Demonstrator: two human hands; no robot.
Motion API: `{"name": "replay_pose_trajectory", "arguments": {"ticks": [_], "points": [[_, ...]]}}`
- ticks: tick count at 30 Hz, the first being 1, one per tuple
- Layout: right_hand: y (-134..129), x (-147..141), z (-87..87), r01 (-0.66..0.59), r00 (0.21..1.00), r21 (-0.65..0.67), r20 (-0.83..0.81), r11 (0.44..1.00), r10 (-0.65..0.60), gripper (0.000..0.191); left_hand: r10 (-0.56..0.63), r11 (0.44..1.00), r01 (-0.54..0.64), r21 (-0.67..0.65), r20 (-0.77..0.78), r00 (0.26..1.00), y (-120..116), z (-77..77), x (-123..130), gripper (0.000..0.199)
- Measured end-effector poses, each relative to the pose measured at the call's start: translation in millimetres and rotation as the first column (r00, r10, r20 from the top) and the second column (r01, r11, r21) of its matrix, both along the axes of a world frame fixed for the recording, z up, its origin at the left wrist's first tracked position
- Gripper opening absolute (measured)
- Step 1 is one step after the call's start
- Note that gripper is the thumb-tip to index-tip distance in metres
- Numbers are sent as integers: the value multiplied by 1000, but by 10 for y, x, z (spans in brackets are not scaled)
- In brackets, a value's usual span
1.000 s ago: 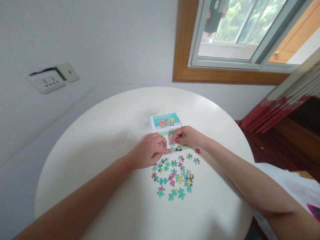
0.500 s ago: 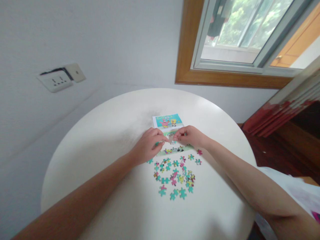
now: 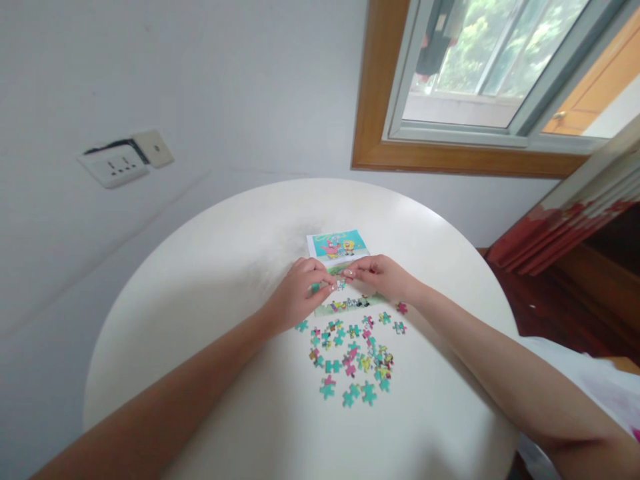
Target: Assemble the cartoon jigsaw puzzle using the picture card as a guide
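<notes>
My left hand is at the left side of a partly assembled jigsaw puzzle. Its thumb and fingertips close in a pinch at the edge of a small puzzle piece. From the right, my right hand reaches in, thumb and forefinger pinched at the top of the same piece. My fingers partly cover it. Below the hands, the joined strip shows cartoon figures on green. Just behind lies a picture sheet with a pink starfish and a yellow sponge figure.
Loose puzzle pieces, mostly teal, pink and yellow, are scattered on the round white table in front of the puzzle. A wall with a socket stands to the left. A wood-framed window and red-and-white curtain are at right.
My left fingertips have shifted slightly to the right, and the right fingertips slightly up and left, around the small piece. The whole view has moved a little.
</notes>
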State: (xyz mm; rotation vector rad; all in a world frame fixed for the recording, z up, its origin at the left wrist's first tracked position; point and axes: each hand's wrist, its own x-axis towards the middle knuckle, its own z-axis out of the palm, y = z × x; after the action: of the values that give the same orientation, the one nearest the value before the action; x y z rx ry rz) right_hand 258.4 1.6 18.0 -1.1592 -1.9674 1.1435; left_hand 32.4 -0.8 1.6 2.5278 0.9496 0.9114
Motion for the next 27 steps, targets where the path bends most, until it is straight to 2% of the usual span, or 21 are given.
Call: {"name": "replay_pose_trajectory", "arguments": {"ticks": [4,8,11,13,15,17,19,20,22,27], "points": [[-43,-22,32,-52,995,213,95,976,32,27,24,1000,-24,-5,69,997,26,-30,-25,12],[-106,-95,65,-43,991,324,133,945,-1,21,13,1000,-13,3,78,997,25,-40,-18,13],[-49,-23,77,-11,985,386,161,922,-56,21,-7,1000,7,7,48,999,23,-20,-22,16],[49,127,76,47,958,424,237,905,-161,23,3,1000,-3,3,35,999,29,3,-42,18],[167,325,66,122,866,480,376,869,-329,24,26,1000,-26,6,23,999,39,23,-73,20],[270,515,49,171,717,486,535,857,-446,23,46,999,-47,16,10,999,49,33,-101,20],[335,647,28,175,569,446,682,878,-459,25,64,998,-64,21,3,998,55,28,-114,20],[352,686,17,168,520,424,729,890,-446,25,68,997,-68,21,2,998,56,21,-115,20],[359,717,-2,145,473,392,779,909,-411,25,61,998,-61,24,-2,998,56,6,-107,20],[338,690,-31,98,455,373,808,923,-374,26,54,997,-53,48,-30,998,55,26,-110,20]]}}
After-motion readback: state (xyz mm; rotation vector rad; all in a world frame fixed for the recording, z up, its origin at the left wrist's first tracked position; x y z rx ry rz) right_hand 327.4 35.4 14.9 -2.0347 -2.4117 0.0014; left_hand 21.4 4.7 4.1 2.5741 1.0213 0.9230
